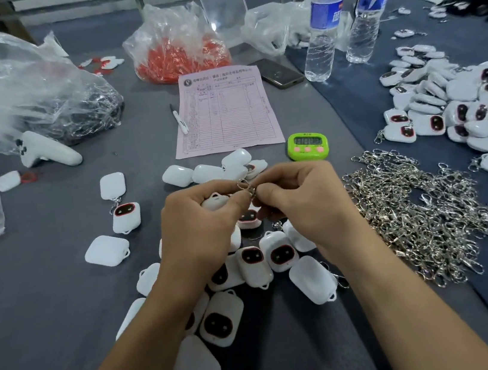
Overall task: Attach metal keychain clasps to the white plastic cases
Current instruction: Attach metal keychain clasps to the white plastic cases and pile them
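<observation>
Grey cloth table point(49, 306) under white cases point(106, 250), clasp pile point(429, 221), pink form point(226, 115), bottles point(323, 23).

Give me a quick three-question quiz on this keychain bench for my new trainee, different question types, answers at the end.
1. True or false: the left hand holds a white case.
2. Pick one: the loose clasp pile lies A) on the person's right, B) on the person's left, C) on the pink form.
3. Short answer: what does the right hand pinch?

Key: 1 true. 2 A. 3 a metal clasp.
</observation>
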`<action>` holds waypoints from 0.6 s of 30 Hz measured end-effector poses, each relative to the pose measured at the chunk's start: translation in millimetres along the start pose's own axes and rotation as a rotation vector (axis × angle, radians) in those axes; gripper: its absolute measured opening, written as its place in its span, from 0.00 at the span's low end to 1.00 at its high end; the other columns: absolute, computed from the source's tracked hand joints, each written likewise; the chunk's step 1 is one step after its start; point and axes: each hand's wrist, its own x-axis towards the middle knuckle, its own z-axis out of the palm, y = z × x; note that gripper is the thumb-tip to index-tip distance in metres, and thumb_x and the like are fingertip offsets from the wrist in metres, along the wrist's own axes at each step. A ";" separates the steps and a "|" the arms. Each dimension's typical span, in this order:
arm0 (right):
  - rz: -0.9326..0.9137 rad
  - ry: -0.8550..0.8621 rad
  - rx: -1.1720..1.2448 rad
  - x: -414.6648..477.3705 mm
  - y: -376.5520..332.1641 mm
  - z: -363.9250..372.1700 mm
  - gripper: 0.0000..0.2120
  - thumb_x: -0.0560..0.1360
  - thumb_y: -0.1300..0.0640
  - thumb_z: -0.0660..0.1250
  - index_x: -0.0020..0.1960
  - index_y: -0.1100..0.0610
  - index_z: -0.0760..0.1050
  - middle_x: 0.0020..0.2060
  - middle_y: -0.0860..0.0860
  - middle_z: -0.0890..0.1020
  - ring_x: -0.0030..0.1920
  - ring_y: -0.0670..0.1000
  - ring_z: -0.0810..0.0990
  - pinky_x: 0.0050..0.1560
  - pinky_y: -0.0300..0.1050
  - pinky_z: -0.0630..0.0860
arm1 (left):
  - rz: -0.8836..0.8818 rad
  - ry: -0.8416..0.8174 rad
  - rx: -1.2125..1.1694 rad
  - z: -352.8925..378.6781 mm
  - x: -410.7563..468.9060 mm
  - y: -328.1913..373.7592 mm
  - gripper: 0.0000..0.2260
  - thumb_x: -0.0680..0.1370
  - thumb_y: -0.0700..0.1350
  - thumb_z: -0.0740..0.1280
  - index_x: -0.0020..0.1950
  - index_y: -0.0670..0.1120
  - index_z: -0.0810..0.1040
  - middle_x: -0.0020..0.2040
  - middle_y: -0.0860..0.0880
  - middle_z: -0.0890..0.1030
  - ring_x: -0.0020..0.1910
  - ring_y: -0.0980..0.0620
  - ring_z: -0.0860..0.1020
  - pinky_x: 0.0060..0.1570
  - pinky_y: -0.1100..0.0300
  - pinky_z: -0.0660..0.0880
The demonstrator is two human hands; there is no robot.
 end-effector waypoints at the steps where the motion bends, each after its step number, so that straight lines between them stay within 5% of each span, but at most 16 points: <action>1: 0.003 -0.013 0.005 -0.4 0.0 0.6 0.09 0.75 0.67 0.70 0.43 0.57 0.86 0.34 0.55 0.86 0.33 0.53 0.85 0.37 0.45 0.80 | -0.006 0.004 -0.002 -0.5 0.7 -0.8 0.06 0.69 0.52 0.75 0.44 0.62 0.86 0.38 0.59 0.86 0.38 0.59 0.84 0.41 0.60 0.79; 5: -0.024 -0.066 -0.160 -1.4 3.9 1.1 0.09 0.72 0.64 0.71 0.42 0.52 0.85 0.33 0.49 0.87 0.33 0.45 0.84 0.38 0.41 0.78 | -0.025 0.046 -0.048 0.6 2.7 -2.6 0.04 0.68 0.51 0.74 0.41 0.60 0.86 0.36 0.57 0.85 0.35 0.60 0.83 0.36 0.67 0.76; 9: -0.074 0.075 -0.271 -1.7 7.2 7.5 0.12 0.71 0.64 0.70 0.45 0.48 0.85 0.36 0.41 0.87 0.38 0.40 0.84 0.43 0.38 0.80 | -0.037 0.076 -0.011 -0.9 1.9 -1.7 0.04 0.71 0.50 0.75 0.42 0.59 0.86 0.37 0.58 0.85 0.37 0.59 0.83 0.40 0.61 0.78; 12: -0.123 0.109 -0.166 -0.1 6.2 9.5 0.17 0.72 0.67 0.67 0.51 0.49 0.85 0.42 0.43 0.87 0.45 0.42 0.85 0.48 0.38 0.81 | 0.023 0.097 0.180 -4.5 -0.2 1.5 0.03 0.72 0.51 0.75 0.42 0.61 0.85 0.38 0.63 0.84 0.39 0.63 0.82 0.42 0.60 0.79; 15: -0.072 -0.029 -0.011 -1.1 4.0 11.6 0.15 0.73 0.68 0.68 0.52 0.52 0.85 0.42 0.49 0.88 0.42 0.48 0.86 0.42 0.36 0.80 | 0.148 0.057 0.327 -7.0 -2.8 5.3 0.02 0.72 0.51 0.74 0.43 0.59 0.86 0.39 0.63 0.84 0.42 0.61 0.82 0.44 0.54 0.79; 18: -0.042 -0.043 0.026 -2.6 3.0 14.1 0.10 0.75 0.67 0.68 0.46 0.56 0.86 0.39 0.55 0.87 0.39 0.54 0.87 0.43 0.47 0.84 | 0.178 0.060 0.316 -5.0 -5.0 5.2 0.05 0.73 0.47 0.76 0.43 0.58 0.86 0.38 0.64 0.84 0.41 0.62 0.82 0.43 0.62 0.78</action>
